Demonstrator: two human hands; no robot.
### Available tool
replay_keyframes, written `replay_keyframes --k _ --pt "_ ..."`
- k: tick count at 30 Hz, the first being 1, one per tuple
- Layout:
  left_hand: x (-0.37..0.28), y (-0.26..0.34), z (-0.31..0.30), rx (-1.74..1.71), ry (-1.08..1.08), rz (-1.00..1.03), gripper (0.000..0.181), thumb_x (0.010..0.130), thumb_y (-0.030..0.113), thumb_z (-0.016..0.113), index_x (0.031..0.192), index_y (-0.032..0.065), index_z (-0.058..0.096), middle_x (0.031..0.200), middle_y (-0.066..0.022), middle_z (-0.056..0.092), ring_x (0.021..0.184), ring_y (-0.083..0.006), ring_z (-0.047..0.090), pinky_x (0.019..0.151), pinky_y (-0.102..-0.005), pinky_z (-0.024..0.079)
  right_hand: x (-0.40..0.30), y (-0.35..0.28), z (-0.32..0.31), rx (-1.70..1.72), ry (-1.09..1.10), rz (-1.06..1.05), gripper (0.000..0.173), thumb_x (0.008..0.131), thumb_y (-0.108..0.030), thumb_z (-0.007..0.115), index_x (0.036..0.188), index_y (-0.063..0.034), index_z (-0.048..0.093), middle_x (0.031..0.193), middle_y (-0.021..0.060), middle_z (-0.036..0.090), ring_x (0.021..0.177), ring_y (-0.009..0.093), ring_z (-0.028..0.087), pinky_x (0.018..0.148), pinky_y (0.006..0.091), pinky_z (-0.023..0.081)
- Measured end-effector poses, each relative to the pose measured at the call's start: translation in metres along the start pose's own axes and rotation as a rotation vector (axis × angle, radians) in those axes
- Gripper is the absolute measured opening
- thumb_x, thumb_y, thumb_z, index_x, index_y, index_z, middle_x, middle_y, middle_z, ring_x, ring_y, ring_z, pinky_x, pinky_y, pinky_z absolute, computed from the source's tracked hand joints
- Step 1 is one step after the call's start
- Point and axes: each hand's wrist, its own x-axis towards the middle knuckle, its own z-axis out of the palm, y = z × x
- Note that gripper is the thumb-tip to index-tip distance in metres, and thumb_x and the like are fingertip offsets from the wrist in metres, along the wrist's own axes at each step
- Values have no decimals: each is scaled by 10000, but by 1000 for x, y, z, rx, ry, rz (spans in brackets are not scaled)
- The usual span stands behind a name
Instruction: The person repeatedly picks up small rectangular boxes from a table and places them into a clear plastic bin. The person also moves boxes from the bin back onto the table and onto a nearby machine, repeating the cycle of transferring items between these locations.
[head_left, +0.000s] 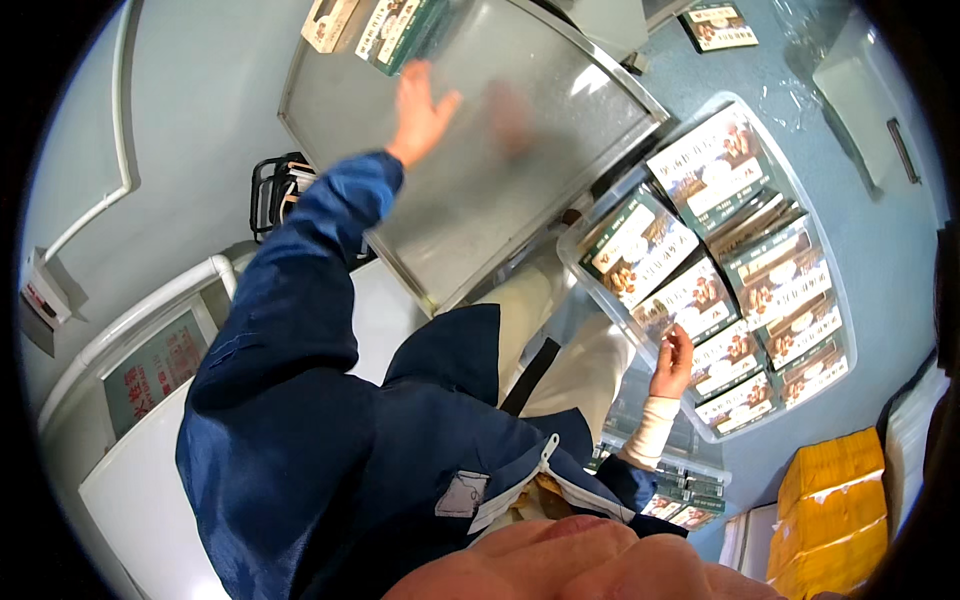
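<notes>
My left hand (421, 116) is blurred over the stainless-steel tabletop (465, 202), fingers apart and holding nothing visible. Just beyond its fingertips stands a green-and-white printed box (397, 30), beside a cream printed box (328, 24) at the table's far left. To the right, my right hand (673, 360) has loosely curled fingers above the near side of a clear plastic crate (851, 322), with nothing seen in its grasp. Several printed boxes fill the crate in rows; one (637, 251) lies near its left corner and a larger-looking one (709, 169) at its far end.
Another printed box (720, 27) lies on the blue floor at the top right. A second clear container (694, 474) with boxes is behind my right forearm. Yellow bundles (832, 510) are stacked at the lower right. A white pipe railing (135, 307) runs along the left.
</notes>
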Motion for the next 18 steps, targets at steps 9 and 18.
replay_keyframes --k 9,18 --pt "146 -211 44 132 -317 -324 729 756 550 625 1059 -108 544 967 -233 621 927 -316 610 805 -415 479 28 -88 120 40 -177 -108 281 856 -27 542 1135 -6 566 984 117 591 886 193 572 819 284 445" --pt "28 -162 30 -308 -360 -252 598 784 381 699 1236 45 499 1170 -165 451 1002 -257 485 868 -349 416 76 -142 263 43 -382 -226 335 838 -59 561 1170 -42 514 1061 137 541 933 258 590 814 329 479"
